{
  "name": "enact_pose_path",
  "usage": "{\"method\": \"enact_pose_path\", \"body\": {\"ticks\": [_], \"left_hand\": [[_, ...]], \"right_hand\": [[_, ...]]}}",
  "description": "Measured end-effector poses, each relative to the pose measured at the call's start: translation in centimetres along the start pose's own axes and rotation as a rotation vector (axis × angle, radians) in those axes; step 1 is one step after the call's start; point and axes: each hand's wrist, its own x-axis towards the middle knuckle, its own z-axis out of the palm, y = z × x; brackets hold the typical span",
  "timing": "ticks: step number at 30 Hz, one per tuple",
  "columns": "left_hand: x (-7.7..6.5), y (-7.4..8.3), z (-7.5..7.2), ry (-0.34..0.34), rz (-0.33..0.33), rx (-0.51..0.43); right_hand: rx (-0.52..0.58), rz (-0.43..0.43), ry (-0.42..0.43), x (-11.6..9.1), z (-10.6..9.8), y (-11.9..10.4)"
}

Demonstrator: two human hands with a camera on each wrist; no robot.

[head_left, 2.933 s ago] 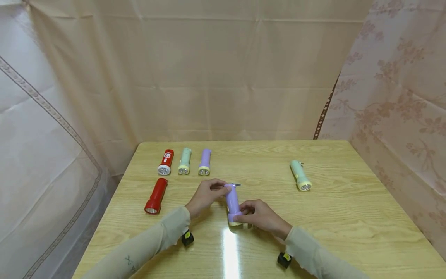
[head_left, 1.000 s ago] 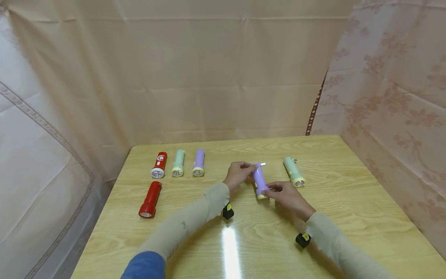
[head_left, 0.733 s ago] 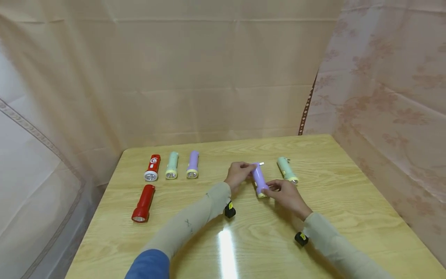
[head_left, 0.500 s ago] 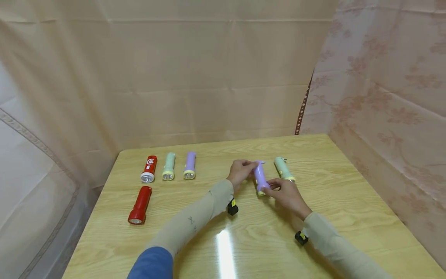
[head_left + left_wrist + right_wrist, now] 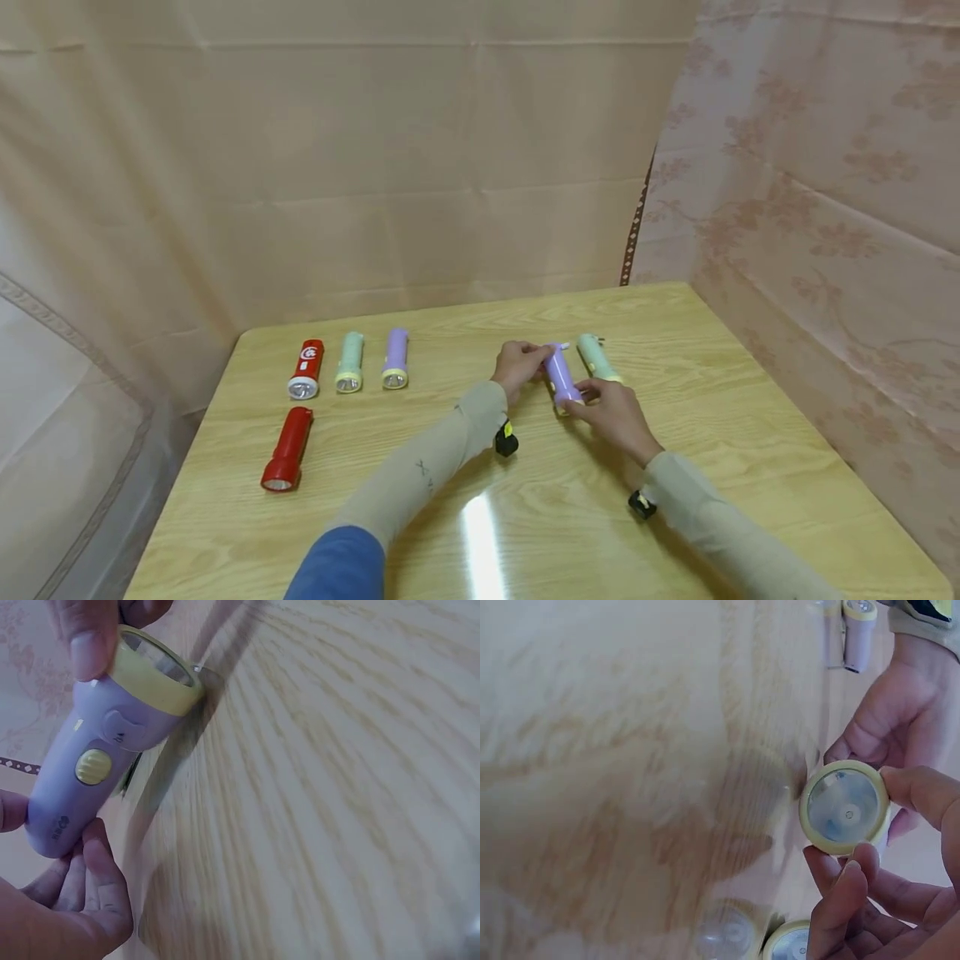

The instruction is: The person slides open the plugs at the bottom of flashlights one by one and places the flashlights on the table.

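A purple flashlight [image 5: 561, 372] with a yellow head ring is held between both hands. My left hand [image 5: 517, 367] pinches its tail end, where a small metal piece sticks out. Around the head end, the thumb and fingers of my right hand [image 5: 617, 419] take hold. Its yellow slide switch [image 5: 93, 766] shows in the left wrist view, and the round clear lens [image 5: 845, 806] faces the right wrist camera. Just to the right lies a green flashlight [image 5: 595, 357], its head partly hidden behind my right hand. A narrow gap separates the two flashlights.
On the left of the wooden table [image 5: 420, 533] lie a red flashlight with a white ring [image 5: 307, 365], a second green flashlight [image 5: 350, 360] and a second purple flashlight [image 5: 396, 357] in a row. An all-red flashlight [image 5: 287, 450] lies nearer the front. Curtains [image 5: 450, 150] enclose the table.
Both hands have carried the purple flashlight from the table's middle rightward and farther back, close beside the green flashlight. The head view has turned to the right. The other flashlights stay in place.
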Motion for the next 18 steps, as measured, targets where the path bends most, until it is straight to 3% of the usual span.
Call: {"method": "enact_pose_path", "body": {"ticks": [18], "left_hand": [[1.2, 0.8, 1.4, 0.066, -0.055, 0.054]], "right_hand": [[-0.108, -0.034, 0.072, 0.3, -0.4, 0.1]]}}
